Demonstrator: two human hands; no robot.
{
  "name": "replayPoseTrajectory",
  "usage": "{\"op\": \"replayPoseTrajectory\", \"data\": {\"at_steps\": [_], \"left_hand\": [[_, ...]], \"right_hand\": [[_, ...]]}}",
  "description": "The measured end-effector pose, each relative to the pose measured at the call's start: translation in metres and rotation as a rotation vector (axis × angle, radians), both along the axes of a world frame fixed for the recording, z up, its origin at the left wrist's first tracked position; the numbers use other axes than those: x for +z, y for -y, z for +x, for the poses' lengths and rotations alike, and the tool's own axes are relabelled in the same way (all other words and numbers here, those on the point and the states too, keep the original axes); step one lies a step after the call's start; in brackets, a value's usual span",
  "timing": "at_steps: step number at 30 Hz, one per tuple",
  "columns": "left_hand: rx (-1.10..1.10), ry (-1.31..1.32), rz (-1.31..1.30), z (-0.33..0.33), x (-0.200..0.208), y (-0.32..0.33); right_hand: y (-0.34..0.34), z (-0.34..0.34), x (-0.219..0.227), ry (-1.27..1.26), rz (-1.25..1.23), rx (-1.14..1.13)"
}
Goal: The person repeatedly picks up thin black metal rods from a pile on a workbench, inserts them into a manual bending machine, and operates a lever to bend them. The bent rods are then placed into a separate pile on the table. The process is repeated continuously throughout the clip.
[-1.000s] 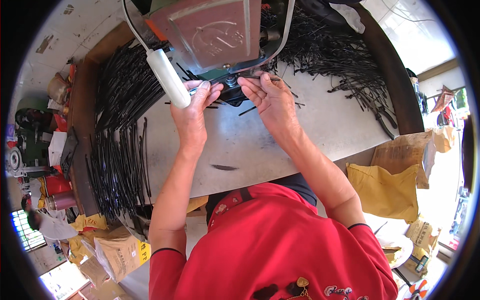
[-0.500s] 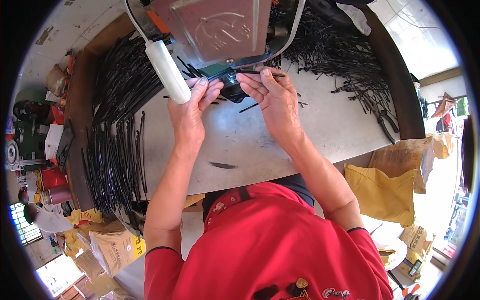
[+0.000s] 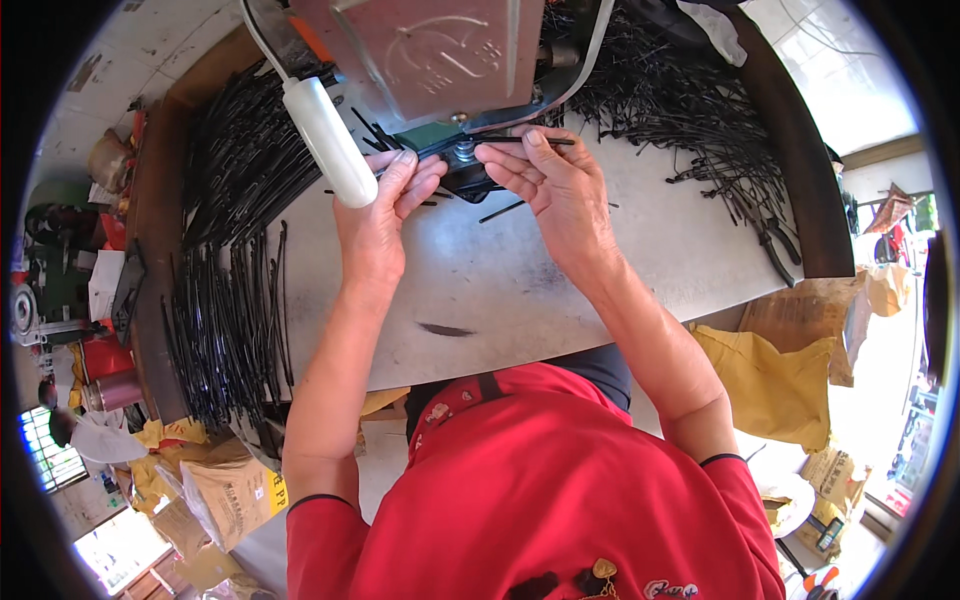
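Note:
At the foot of a reddish metal machine [image 3: 430, 60], both of my hands are raised with bent fingers. My left hand [image 3: 378, 225] pinches a thin dark strip [image 3: 430, 151] between thumb and fingertips, just left of the machine's small round metal tool [image 3: 464, 151]. To the right of that tool, my right hand [image 3: 560, 195] grips a thin black rod [image 3: 505, 139], whose end sticks out past the thumb. Whether strip and rod are one piece cannot be made out at the tool. A white tube-shaped lamp [image 3: 330, 145] hangs close over my left fingers.
Black rods lie in a bundle [image 3: 228, 335] at the left and in a heap [image 3: 250, 150] behind it. A tangled pile [image 3: 680, 110] covers the back right, with pliers [image 3: 770, 240] near the raised brown table edge [image 3: 815, 200]. A yellow bag [image 3: 770, 390] stands beside the grey table [image 3: 500, 300].
Both hands stay at the machine's tool with the same hold. My right hand has shifted very slightly to the right; the whole view has also moved a little.

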State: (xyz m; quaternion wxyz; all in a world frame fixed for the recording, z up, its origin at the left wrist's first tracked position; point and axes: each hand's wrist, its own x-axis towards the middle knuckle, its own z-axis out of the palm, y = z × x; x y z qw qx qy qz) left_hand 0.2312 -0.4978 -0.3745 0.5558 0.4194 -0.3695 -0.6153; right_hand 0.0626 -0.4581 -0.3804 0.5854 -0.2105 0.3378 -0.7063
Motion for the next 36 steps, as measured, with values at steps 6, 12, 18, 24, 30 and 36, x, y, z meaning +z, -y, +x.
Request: {"op": "replayPoseTrajectory", "data": {"at_steps": [6, 12, 18, 24, 30, 36], "left_hand": [[0.014, 0.005, -0.029, -0.005, 0.000, -0.001], [0.000, -0.057, 0.088, 0.002, -0.010, 0.006], [0.021, -0.036, 0.029, -0.002, -0.001, 0.001], [0.019, 0.041, 0.023, -0.006, 0.004, -0.005], [-0.073, -0.034, 0.081, 0.001, -0.007, 0.009], [-0.152, 0.118, 0.072, 0.009, 0.007, 0.023]], "right_hand": [[0.003, -0.001, -0.005, 0.052, 0.010, -0.008], [-0.002, 0.018, 0.002, -0.037, 0.072, -0.077], [-0.003, 0.010, 0.002, -0.041, 0.036, -0.066], [-0.005, 0.006, -0.001, -0.018, 0.017, -0.073], [-0.004, 0.007, -0.003, 0.007, 0.065, -0.079], [0.003, -0.011, 0.006, -0.096, 0.140, 0.066]]}}
